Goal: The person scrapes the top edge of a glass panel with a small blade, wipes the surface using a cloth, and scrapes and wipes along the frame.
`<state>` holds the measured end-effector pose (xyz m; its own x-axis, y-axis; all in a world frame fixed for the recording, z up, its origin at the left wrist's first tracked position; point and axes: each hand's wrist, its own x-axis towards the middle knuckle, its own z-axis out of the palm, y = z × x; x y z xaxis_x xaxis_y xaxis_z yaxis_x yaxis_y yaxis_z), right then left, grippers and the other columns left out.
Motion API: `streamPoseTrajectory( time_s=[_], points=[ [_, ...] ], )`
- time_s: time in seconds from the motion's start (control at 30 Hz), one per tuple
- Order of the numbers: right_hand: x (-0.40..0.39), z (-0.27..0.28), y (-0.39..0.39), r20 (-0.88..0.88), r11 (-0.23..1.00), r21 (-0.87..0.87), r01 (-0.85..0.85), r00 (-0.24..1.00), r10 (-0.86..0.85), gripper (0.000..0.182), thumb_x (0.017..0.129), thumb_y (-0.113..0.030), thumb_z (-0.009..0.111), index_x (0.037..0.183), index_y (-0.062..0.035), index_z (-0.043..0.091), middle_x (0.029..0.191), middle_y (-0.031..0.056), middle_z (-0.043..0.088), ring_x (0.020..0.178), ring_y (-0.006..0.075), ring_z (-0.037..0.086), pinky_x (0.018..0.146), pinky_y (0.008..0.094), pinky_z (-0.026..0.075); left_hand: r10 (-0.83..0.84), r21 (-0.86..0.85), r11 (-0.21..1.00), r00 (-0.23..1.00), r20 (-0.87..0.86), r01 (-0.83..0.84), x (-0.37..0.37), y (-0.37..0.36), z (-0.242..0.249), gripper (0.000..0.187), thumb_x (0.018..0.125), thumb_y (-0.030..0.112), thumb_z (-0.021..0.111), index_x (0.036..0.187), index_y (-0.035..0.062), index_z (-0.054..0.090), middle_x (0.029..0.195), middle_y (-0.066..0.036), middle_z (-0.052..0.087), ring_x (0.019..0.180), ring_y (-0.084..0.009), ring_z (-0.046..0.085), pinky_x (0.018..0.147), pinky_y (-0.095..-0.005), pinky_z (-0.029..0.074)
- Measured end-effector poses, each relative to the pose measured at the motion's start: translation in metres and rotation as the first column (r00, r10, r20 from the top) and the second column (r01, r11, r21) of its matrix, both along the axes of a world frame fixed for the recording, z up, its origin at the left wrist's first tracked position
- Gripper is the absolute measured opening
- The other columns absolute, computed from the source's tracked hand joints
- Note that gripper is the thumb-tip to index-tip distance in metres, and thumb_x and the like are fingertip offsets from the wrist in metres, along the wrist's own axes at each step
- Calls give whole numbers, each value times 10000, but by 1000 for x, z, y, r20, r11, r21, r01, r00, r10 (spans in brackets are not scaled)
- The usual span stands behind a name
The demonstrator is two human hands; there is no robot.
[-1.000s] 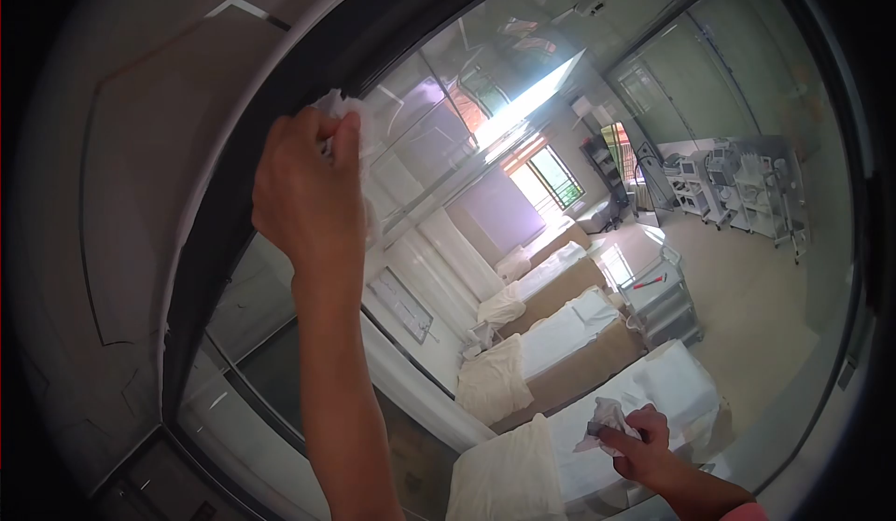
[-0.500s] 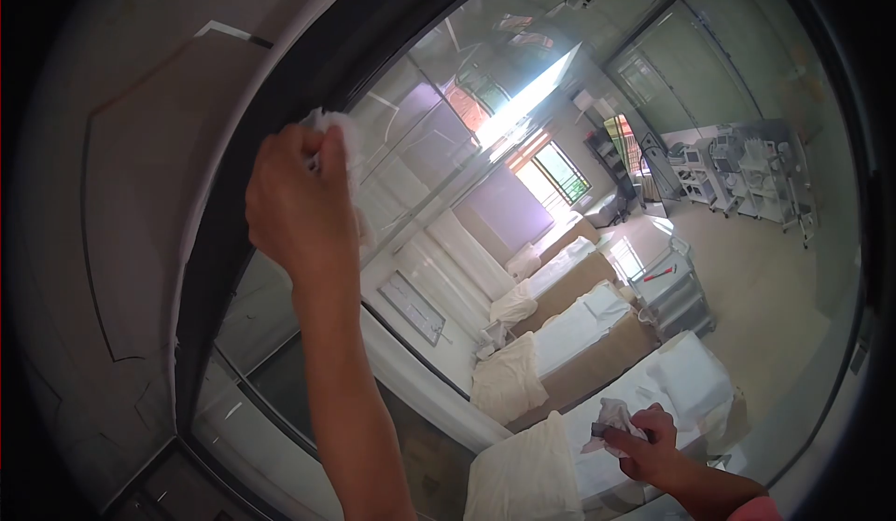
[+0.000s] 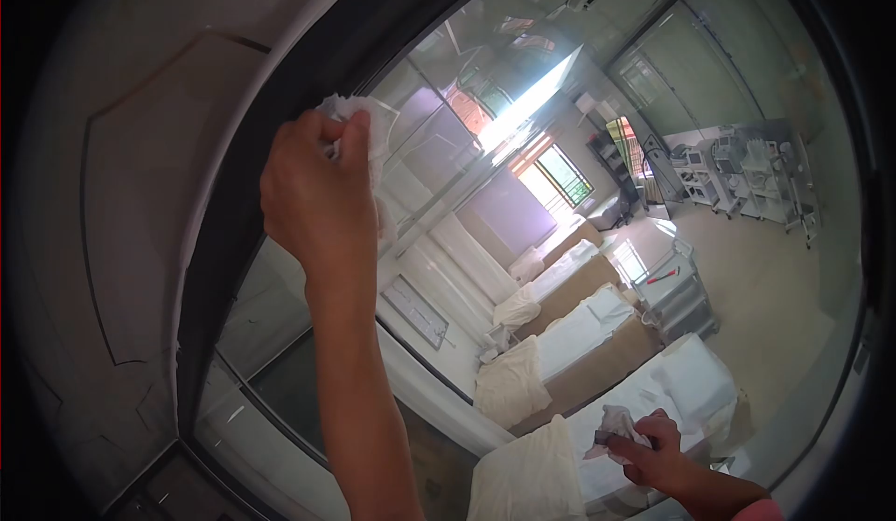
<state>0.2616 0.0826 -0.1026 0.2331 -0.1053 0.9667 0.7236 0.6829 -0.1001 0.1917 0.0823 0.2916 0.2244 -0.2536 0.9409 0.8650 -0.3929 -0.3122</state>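
Two hands were up against the big glass pane [image 3: 560, 241], each clenched on its own wad. Through the glass, the ward's row of beds [image 3: 569, 334] sat lower right. My left hand [image 3: 317, 199] had slid a little right and up since a moment before, gripping the white crumpled cloth [image 3: 359, 115] at the pane's dark frame [image 3: 252, 148]; the wiping seemed to be working along that edge. My right hand [image 3: 653, 460] stayed low, pinching what looked like a second crumpled cloth [image 3: 616, 423].
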Motion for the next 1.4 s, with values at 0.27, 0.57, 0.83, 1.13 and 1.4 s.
streamPoseTrajectory(
  time_s=[0.27, 0.57, 0.83, 1.13, 1.4],
  points=[
    [-3, 2, 0, -22, 1000, 5, 16, 1000, -16, 328, 585, -134, 781, 907, -170, 737, 868, 42, 454, 560, 110, 411, 488, 256, 310, -2, -27, 1000, 999, 36, 3, -11, 7, 4, 249, 801, 277, 689, 728, 65, 581, 814, -61, 631, 759, -294, 624, 627, -418, 465],
    [0, -13, 3, 90, 998, -60, 17, 996, -12, 457, 493, -44, 718, 936, -158, 713, 986, 80, 374, 783, 191, 418, 591, 300, 334, 49, -28, 999, 997, 67, -47, -2, 5, 4, 248, 808, 279, 682, 723, 69, 582, 818, -63, 634, 763, -297, 629, 621, -430, 468],
    [2, 10, -4, 21, 1000, 12, -5, 1000, 4, 298, 605, -154, 803, 895, -173, 739, 824, 30, 491, 552, 109, 414, 469, 256, 304, 86, -25, 996, 995, 56, -85, 14, -1, -6, 240, 836, 282, 658, 742, 75, 581, 809, -47, 622, 770, -279, 627, 601, -420, 464],
    [0, 12, -5, -5, 1000, 12, -6, 1000, 6, 309, 608, -156, 817, 905, -173, 734, 855, 42, 495, 561, 116, 423, 474, 260, 317, 159, 29, 986, 983, 88, -163, 1, 0, 0, 239, 840, 297, 657, 756, 85, 583, 805, -37, 613, 754, -269, 620, 594, -423, 459],
    [4, 9, -4, 31, 1000, 6, 6, 1000, -6, 325, 576, -122, 813, 889, -168, 740, 890, 46, 478, 572, 114, 420, 471, 248, 325, 109, -20, 994, 990, 93, -107, 2, 0, -1, 301, 821, 356, 678, 769, 70, 598, 797, -50, 627, 740, -283, 611, 660, -410, 460]
  ],
)
